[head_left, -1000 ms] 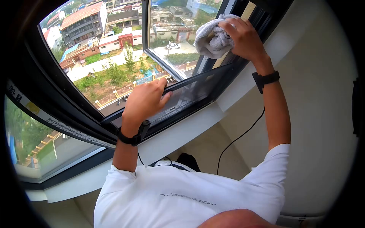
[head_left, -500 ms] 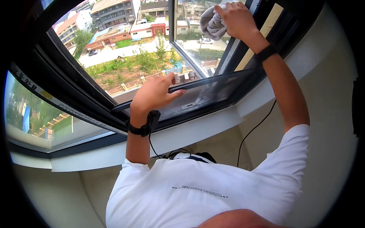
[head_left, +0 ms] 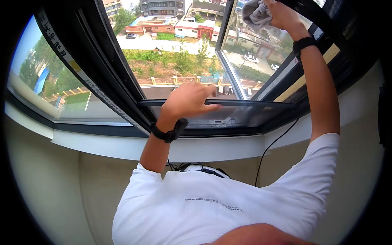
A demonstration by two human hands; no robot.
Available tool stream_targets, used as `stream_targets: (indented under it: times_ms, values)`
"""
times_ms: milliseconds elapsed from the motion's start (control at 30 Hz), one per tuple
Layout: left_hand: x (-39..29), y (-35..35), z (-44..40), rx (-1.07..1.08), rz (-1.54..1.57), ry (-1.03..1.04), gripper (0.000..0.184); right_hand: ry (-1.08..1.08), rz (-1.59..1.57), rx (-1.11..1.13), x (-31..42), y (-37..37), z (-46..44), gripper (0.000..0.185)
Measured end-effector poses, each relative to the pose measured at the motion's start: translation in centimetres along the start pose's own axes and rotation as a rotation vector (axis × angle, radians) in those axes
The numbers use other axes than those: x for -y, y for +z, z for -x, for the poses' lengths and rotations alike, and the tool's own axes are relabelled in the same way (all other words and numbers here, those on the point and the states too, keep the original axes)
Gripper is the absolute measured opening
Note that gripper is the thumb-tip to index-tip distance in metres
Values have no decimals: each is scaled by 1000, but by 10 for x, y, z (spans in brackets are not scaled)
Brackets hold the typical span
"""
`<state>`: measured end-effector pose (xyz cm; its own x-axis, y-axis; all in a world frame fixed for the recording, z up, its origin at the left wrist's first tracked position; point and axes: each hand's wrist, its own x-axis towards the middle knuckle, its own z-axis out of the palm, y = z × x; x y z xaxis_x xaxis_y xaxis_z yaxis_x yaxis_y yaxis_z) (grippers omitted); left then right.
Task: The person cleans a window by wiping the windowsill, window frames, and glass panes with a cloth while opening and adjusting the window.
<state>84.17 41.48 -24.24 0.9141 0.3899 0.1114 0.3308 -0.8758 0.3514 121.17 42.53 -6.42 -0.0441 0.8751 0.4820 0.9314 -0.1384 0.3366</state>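
Black-framed window [head_left: 122, 69], wide and high over the ground outside, as seen from beside the person at the sill. To its right, an angled glass pane [head_left: 241, 45] stands swung outward; a low, smoky glass panel [head_left: 249, 116] crosses the foot of the opening, capped by a straight, dark metal rail [head_left: 261, 103]. The left hand [head_left: 188, 99] is loosely closed on this rail, fingers over the far side and thumb along the near face; a firmer wrap would, I judge, give a surer brace, with body weight kept indoors. The right hand [head_left: 284, 17], raised on an outstretched arm, grips a bunched, soft grey cloth [head_left: 256, 14] at the upper part of the angled pane; whether the cloth presses on the glass I cannot tell. For good control: cloth folded into a flat pad, loose folds tucked under the fingers, pressure light and even, elbow slightly bent, and the hold secure, since a dropped cloth could fall outside.
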Motion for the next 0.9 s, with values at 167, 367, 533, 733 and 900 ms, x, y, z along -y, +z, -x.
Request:
stream_targets:
  times_ms: [167,367,533,733,900]
  values:
    - [1,-1,-4,49,33,-22,57,-124,132,-100,-63,85,-80,56]
    - [-3,-4,4,34,56,18,53,103,398,179,54,94,-56,53]
    - [3,3,4,-60,67,56,49,260,134,569,102,151,-29,50]
    - [0,-2,-1,17,29,20,51,197,275,25,61,100,-58,43]
    - [-2,3,5,-40,78,15,54,152,285,52,11,90,-78,72]
